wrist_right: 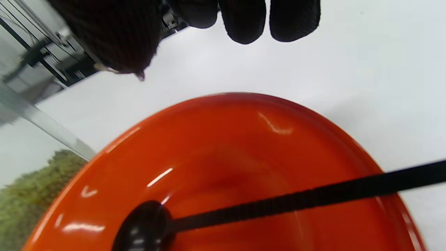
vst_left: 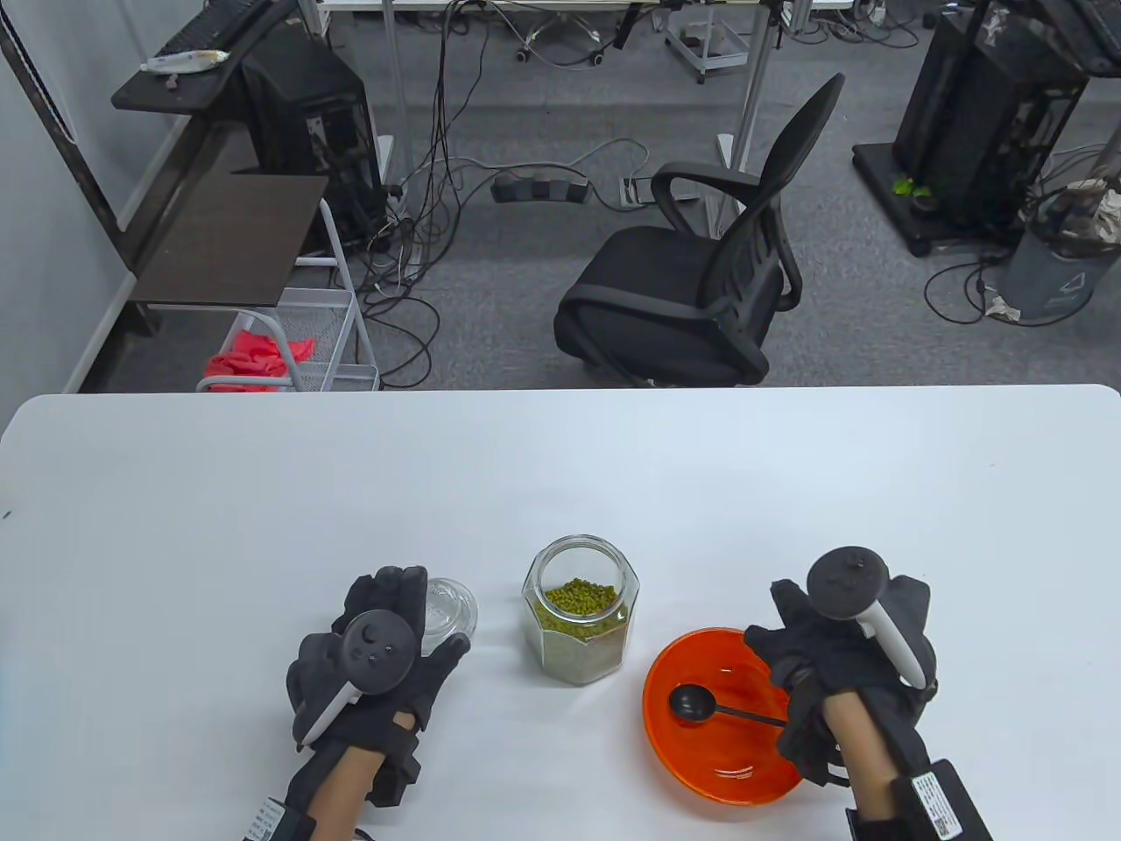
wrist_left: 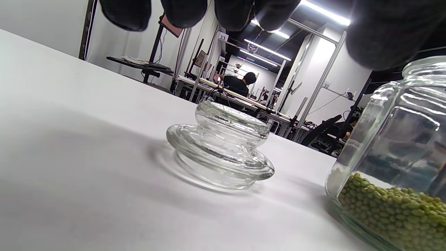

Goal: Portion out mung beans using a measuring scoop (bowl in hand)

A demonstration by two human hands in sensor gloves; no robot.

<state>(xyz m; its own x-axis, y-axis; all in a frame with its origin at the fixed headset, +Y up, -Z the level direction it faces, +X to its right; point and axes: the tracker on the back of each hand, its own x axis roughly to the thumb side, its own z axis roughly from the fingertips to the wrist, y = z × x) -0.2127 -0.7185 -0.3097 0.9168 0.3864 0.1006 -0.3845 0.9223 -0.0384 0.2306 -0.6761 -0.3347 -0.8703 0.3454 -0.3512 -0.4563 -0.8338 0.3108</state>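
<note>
A clear glass jar (vst_left: pixel 580 624) holding green mung beans stands open at the table's middle front. Its glass lid (vst_left: pixel 453 606) lies on the table to the left. My left hand (vst_left: pixel 398 613) hovers over the lid. In the left wrist view the fingers (wrist_left: pixel 184 10) hang above the lid (wrist_left: pixel 219 146) and do not touch it, and the jar (wrist_left: pixel 393 157) stands to the right. An orange bowl (vst_left: pixel 701 771) sits right of the jar with a black measuring scoop (vst_left: pixel 692 701) lying in it. My right hand (vst_left: pixel 814 648) is above the bowl's right rim. Its fingers (wrist_right: pixel 244 21) are clear of the scoop handle (wrist_right: pixel 313 197).
The white table (vst_left: pixel 560 473) stretches far beyond the objects. A black office chair (vst_left: pixel 701 263) stands behind its far edge. A wire cart (vst_left: pixel 298 342) with red cloth stands at the back left.
</note>
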